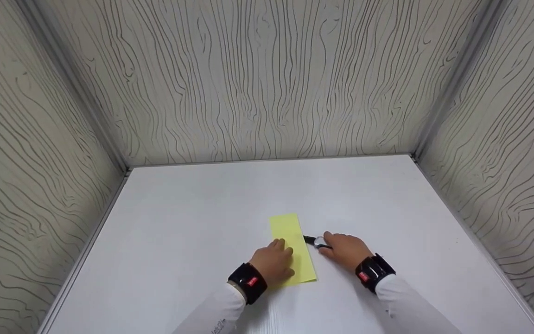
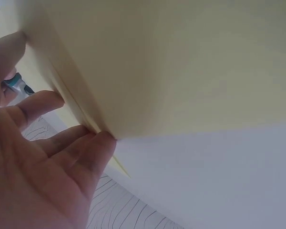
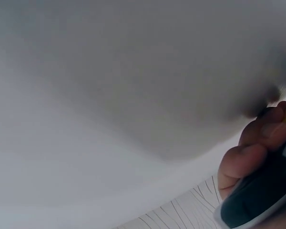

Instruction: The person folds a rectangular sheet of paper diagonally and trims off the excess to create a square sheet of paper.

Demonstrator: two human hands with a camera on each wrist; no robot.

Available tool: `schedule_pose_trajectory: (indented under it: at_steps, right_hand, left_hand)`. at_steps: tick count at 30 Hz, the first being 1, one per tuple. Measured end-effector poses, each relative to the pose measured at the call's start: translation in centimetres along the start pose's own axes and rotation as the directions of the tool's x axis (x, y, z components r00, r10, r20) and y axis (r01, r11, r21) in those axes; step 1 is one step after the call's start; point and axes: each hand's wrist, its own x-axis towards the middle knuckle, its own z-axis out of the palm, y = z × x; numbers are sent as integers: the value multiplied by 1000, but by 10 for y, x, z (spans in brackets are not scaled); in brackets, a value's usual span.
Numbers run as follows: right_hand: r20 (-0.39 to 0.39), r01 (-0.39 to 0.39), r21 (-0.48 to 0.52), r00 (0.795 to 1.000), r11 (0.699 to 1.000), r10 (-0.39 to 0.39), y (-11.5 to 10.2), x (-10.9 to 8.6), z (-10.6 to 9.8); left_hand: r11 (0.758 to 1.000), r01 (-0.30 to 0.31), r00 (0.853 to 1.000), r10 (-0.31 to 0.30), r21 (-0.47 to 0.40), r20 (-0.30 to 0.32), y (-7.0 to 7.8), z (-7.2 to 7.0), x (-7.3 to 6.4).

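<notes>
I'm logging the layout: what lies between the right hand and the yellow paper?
The head view shows a tool there, held by the right hand, its dark end at the yellow paper.

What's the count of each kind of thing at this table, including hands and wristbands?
Hands: 2, left hand and right hand
Black wristbands: 2, left one and right one
Yellow paper: 1 visible piece, possibly layered
Handheld tool: 1
Total: 6
</notes>
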Motion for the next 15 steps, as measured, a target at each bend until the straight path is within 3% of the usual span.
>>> schedule_pose_trajectory:
  at_steps: [5, 15]
  right_hand:
    - [-6, 19, 6, 1000, 1000, -19, -2, 2, 0]
    - [-6, 18, 3, 1000, 1000, -18, -1, 6, -1]
  left_hand:
    - [1000, 4, 1000, -4, 8, 13, 0, -2, -1]
    - [1000, 6, 1000, -6, 2, 26, -3, 8, 3]
